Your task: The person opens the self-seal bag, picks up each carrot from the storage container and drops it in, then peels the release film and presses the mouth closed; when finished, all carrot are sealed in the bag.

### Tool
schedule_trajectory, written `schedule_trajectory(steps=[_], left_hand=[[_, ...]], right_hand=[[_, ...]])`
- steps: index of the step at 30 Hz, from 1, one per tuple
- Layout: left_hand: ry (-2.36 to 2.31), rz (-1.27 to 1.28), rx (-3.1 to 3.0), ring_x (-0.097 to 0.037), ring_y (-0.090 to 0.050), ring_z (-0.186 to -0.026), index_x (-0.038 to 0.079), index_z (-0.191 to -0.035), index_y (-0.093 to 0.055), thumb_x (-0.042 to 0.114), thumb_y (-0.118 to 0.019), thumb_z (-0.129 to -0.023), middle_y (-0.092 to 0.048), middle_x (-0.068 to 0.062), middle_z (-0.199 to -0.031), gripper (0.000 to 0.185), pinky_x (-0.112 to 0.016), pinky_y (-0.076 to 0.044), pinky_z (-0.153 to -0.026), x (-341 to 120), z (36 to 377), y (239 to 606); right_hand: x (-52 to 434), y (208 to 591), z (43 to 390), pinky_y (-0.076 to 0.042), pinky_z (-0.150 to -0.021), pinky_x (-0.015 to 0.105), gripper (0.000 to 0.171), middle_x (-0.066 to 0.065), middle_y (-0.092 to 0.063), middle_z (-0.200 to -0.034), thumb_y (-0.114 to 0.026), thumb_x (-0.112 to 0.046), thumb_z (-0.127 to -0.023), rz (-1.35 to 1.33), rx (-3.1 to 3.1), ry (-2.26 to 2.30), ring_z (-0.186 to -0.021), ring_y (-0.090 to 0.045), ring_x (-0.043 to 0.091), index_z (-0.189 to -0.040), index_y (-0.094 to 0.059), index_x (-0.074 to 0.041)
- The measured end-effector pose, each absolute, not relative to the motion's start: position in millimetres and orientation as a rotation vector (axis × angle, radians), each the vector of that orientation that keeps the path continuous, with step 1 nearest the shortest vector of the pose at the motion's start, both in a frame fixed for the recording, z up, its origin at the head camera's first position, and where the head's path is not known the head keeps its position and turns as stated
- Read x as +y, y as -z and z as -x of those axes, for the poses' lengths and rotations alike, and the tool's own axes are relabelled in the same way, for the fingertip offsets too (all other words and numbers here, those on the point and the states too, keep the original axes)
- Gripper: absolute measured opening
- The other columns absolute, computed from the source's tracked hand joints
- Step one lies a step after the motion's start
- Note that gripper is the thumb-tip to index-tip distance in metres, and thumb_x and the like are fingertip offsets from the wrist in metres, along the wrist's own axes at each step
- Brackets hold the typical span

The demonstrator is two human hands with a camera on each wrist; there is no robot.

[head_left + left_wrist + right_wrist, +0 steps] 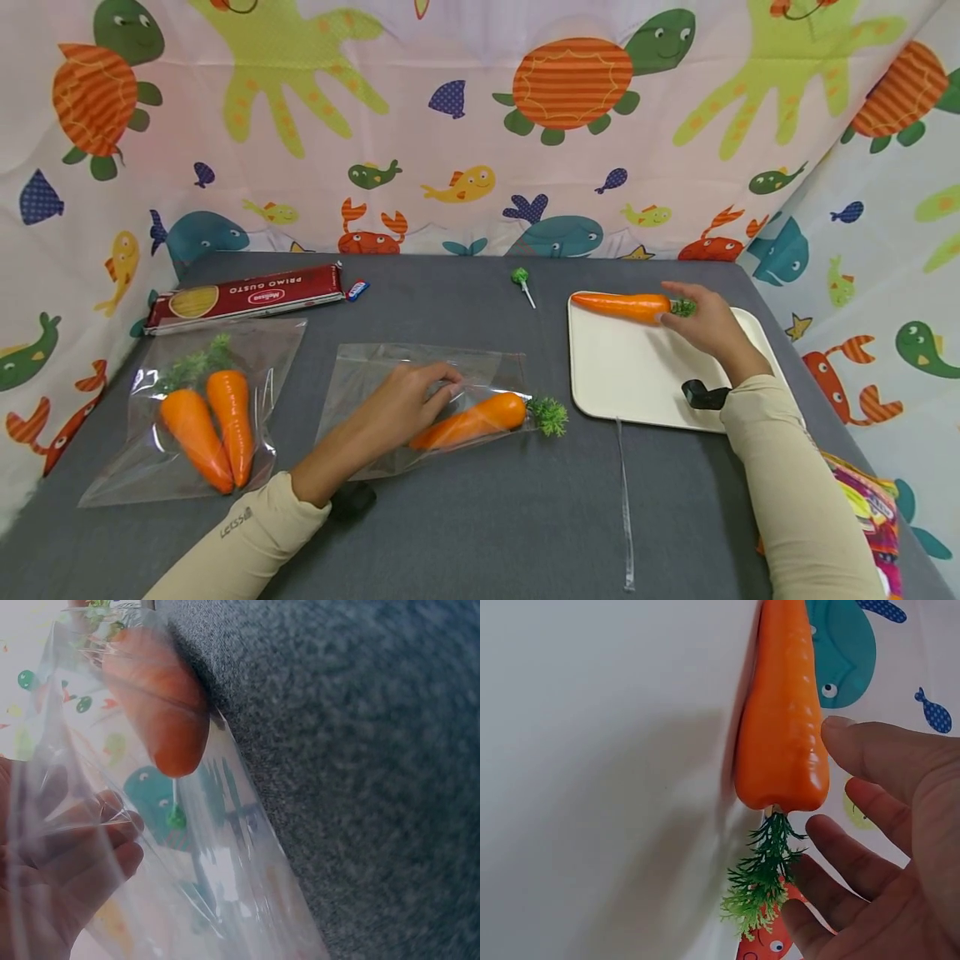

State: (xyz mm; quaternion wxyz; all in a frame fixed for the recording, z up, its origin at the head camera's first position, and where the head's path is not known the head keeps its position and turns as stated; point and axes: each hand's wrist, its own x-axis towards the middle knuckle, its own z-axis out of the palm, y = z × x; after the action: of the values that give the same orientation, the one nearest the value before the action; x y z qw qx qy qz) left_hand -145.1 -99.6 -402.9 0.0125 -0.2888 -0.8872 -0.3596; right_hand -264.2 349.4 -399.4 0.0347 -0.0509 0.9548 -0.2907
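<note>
My left hand (401, 404) pinches the upper film of a clear plastic bag (360, 367) between thumb and fingertips. Inside that bag lies an orange carrot (480, 419), its green top sticking out of the right end; the left wrist view shows the carrot (161, 712) through creased film. At the right, my right hand (708, 325) reaches over a white tray (637, 375). Its fingers are spread beside the leafy end of another carrot (618, 307), which lies along the tray's far edge. In the right wrist view, the thumb is close to this carrot (784, 712), without a grip on it.
At the left lies a clear bag (281, 350) with two carrots (232, 417). Behind it are a red Melissa pasta pack (300, 287) and a small blue wrapped sweet (357, 290). A green lollipop (521, 277) and a clear strip (626, 508) lie mid-table. A colourful packet (870, 508) is at the right.
</note>
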Motion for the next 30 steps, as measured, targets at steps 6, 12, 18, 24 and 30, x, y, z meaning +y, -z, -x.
schedule_trajectory(steps=[6, 12, 18, 24, 30], left_hand=[[1.116, 0.895, -2.762, -0.005, -0.044, -0.055, 0.01, -0.104, -0.07, 0.013, -0.063, -0.096, -0.067, 0.004, -0.088, 0.01, -0.023, -0.042, -0.05, -100, 145, 402], [1.111, 0.891, -2.761, -0.005, -0.041, -0.052, 0.01, -0.104, -0.069, 0.013, -0.063, -0.096, -0.066, 0.004, -0.085, 0.01, -0.023, -0.04, -0.049, -100, 144, 403], [1.114, 0.891, -2.758, -0.004, -0.038, -0.05, 0.01, -0.103, -0.069, 0.013, -0.063, -0.097, -0.066, 0.001, -0.08, 0.01, -0.022, -0.036, -0.047, -100, 144, 403], [1.136, 0.929, -2.732, -0.003, -0.036, -0.049, 0.008, -0.104, -0.069, 0.012, -0.063, -0.097, -0.066, -0.002, -0.081, 0.011, -0.022, -0.034, -0.046, -101, 145, 401], [1.138, 0.934, -2.73, -0.003, -0.034, -0.048, 0.007, -0.106, -0.069, 0.013, -0.063, -0.097, -0.068, -0.002, -0.084, 0.013, -0.023, -0.034, -0.046, -101, 145, 402]], right_hand=[[350, 405, 267, -0.021, -0.106, 0.065, 0.06, 0.028, -0.038, -0.146, -0.066, -0.019, -0.094, 0.094, 2.861, 0.881, -0.132, -0.03, 0.049, -0.146, -0.041, -0.001], [348, 407, 266, -0.028, -0.105, 0.063, 0.057, 0.028, -0.043, -0.141, -0.064, -0.02, -0.096, 0.047, 2.814, 0.857, -0.123, -0.039, 0.045, -0.144, -0.043, 0.002], [349, 407, 265, -0.032, -0.103, 0.061, 0.052, 0.028, -0.048, -0.135, -0.064, -0.019, -0.096, 0.088, 2.826, 0.815, -0.116, -0.044, 0.042, -0.14, -0.047, 0.003], [349, 405, 262, -0.035, -0.101, 0.06, 0.053, 0.028, -0.051, -0.131, -0.063, -0.019, -0.096, 0.113, 2.847, 0.752, -0.111, -0.046, 0.042, -0.14, -0.046, 0.004], [345, 396, 256, -0.041, -0.097, 0.057, 0.054, 0.027, -0.053, -0.127, -0.063, -0.021, -0.096, 0.129, 2.863, 0.735, -0.107, -0.048, 0.04, -0.141, -0.046, 0.004]])
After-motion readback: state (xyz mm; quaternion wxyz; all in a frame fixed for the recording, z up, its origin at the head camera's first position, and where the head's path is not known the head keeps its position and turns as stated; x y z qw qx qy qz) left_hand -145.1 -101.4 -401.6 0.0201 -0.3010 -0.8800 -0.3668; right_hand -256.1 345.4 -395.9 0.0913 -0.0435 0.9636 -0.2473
